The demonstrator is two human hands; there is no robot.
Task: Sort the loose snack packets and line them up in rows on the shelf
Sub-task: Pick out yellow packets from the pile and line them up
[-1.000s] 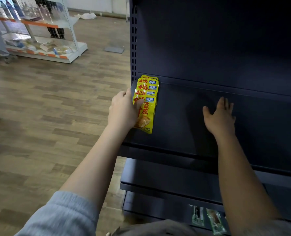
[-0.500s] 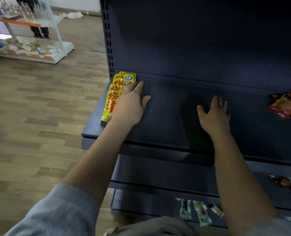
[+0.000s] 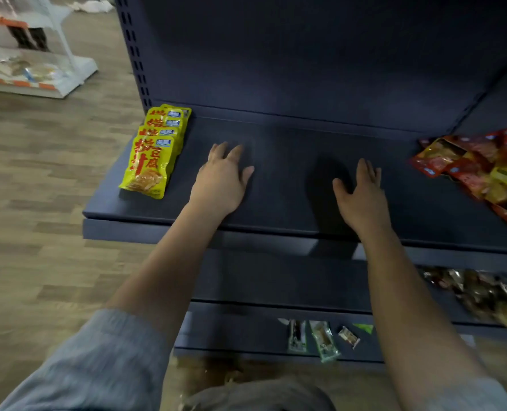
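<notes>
Hands are resting flat on the dark shelf (image 3: 276, 203), both released and grasping nothing: your left hand (image 3: 221, 179) is lying just right of the yellow packets (image 3: 154, 152), which are sitting lined up in one row at the shelf's left end, and your right hand (image 3: 362, 197) is lying mid-shelf. You seem to be between packets. Next, you are likely needing to reach right to the loose red packets (image 3: 477, 170) and start a second row.
</notes>
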